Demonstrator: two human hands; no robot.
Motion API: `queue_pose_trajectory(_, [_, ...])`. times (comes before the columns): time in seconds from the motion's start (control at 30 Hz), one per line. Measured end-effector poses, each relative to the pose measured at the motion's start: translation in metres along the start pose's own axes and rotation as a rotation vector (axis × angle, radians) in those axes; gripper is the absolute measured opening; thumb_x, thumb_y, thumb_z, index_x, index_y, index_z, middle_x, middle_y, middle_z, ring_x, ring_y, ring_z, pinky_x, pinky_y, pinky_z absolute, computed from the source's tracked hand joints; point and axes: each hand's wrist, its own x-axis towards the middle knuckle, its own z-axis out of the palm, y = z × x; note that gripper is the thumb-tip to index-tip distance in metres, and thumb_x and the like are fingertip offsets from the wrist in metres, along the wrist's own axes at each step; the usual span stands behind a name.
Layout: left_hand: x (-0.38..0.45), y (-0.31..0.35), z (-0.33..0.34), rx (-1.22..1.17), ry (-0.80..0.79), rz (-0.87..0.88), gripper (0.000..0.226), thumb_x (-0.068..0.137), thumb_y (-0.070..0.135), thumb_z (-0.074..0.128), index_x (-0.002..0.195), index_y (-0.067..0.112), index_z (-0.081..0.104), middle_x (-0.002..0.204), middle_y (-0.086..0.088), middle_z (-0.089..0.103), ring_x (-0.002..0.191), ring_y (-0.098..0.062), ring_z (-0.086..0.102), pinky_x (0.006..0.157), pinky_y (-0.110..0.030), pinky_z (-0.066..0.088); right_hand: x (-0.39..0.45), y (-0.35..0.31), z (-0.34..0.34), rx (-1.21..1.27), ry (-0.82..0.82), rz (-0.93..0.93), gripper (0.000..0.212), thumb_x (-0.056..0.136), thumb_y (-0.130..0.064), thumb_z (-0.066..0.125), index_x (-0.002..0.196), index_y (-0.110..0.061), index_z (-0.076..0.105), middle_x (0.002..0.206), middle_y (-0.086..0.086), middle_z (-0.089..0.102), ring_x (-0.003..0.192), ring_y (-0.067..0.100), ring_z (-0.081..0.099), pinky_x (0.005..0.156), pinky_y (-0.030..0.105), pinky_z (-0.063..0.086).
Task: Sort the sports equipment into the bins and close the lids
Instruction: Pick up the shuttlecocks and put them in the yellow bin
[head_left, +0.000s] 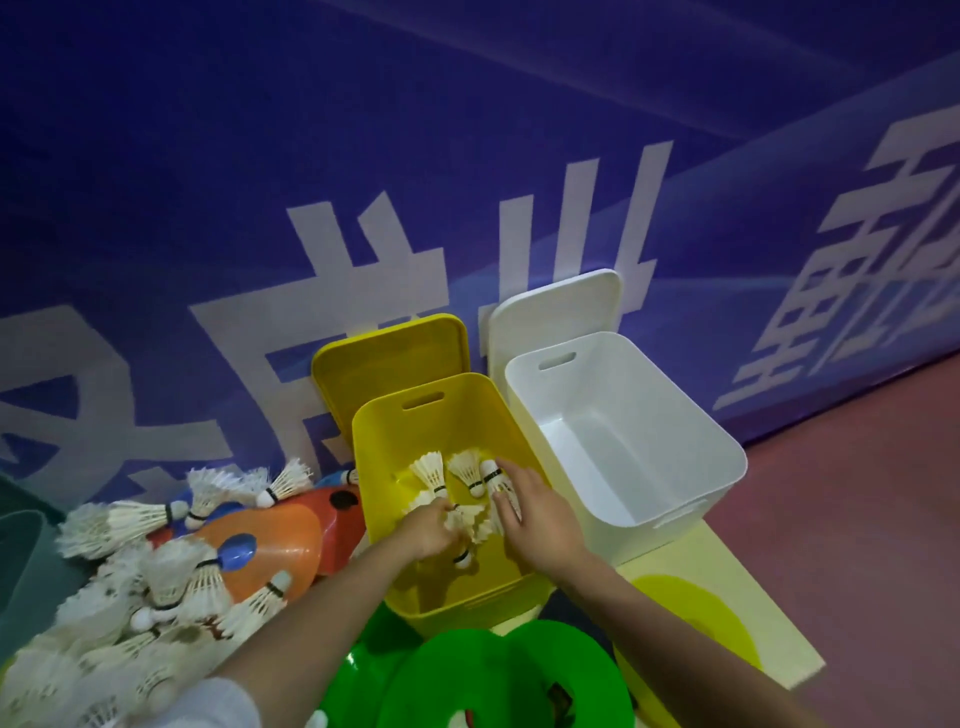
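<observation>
Both my hands reach into the yellow bin (379, 431), which stands open in the middle. My left hand (428, 530) grips a bunch of white shuttlecocks (470, 522) low inside it. My right hand (535, 512) hovers beside them with fingers spread and relaxed, holding nothing. More shuttlecocks (462, 470) lie on the bin's floor. The white bin (727, 452) to the right stands open and holds nothing. A pile of loose shuttlecocks (130, 587) lies at the left.
The yellow lid (389, 353) and white lid (556, 312) lean against the blue wall banner behind the bins. Orange cones (280, 540) lie by the shuttlecock pile. Green discs (467, 675) and a yellow disc (691, 613) lie in front. Red floor at the right.
</observation>
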Motion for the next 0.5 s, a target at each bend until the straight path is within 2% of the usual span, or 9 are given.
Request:
queue_pose_trajectory(0.1, [0.014, -0.004, 0.008, 0.115, -0.084, -0.034, 0.06, 0.092, 0.032, 0.057, 0.144, 0.015, 0.032, 0.131, -0.012, 0.055, 0.103, -0.024, 0.058, 0.075, -0.027, 0.044, 0.001, 0.002, 0.001, 0.025, 0.045, 0.036, 0.049, 0.1, -0.04, 0.038, 0.146, -0.024, 0.033, 0.135, 0.002, 0.05, 0.113, 0.022, 0.056, 0.085, 0.033, 0.045])
queue_pose_trajectory(0.2, [0.02, -0.006, 0.015, 0.26, -0.167, -0.034, 0.064, 0.095, 0.033, 0.052, 0.148, 0.011, 0.025, 0.142, -0.012, 0.048, 0.126, -0.027, 0.049, 0.098, -0.028, 0.038, 0.005, 0.002, 0.004, 0.016, 0.061, 0.042, 0.049, 0.101, -0.039, 0.037, 0.146, -0.023, 0.032, 0.131, 0.003, 0.051, 0.109, 0.021, 0.057, 0.081, 0.032, 0.045])
queue_pose_trajectory(0.33, [0.018, -0.006, 0.019, 0.371, -0.191, -0.075, 0.066, 0.095, 0.033, 0.051, 0.149, 0.008, 0.023, 0.149, -0.015, 0.037, 0.134, -0.029, 0.04, 0.107, -0.033, 0.036, 0.005, 0.006, 0.009, -0.017, 0.047, 0.025, 0.049, 0.1, -0.04, 0.037, 0.146, -0.021, 0.035, 0.128, 0.004, 0.054, 0.104, 0.024, 0.059, 0.077, 0.035, 0.047])
queue_pose_trajectory(0.43, [0.017, -0.006, 0.009, 0.2, -0.083, -0.056, 0.061, 0.093, 0.03, 0.052, 0.148, 0.015, 0.029, 0.145, -0.013, 0.04, 0.126, -0.027, 0.048, 0.1, -0.032, 0.043, 0.004, 0.008, 0.01, -0.048, 0.024, 0.002, 0.05, 0.1, -0.041, 0.036, 0.145, -0.021, 0.036, 0.127, 0.004, 0.055, 0.101, 0.024, 0.06, 0.074, 0.035, 0.048])
queue_pose_trajectory(0.5, [0.013, -0.005, -0.004, 0.019, 0.096, 0.054, 0.052, 0.094, 0.03, 0.053, 0.143, 0.021, 0.04, 0.142, -0.008, 0.044, 0.123, -0.023, 0.051, 0.096, -0.027, 0.042, 0.003, 0.009, 0.01, -0.065, -0.007, -0.002, 0.05, 0.1, -0.041, 0.035, 0.146, -0.022, 0.034, 0.129, 0.003, 0.053, 0.102, 0.023, 0.06, 0.075, 0.034, 0.047])
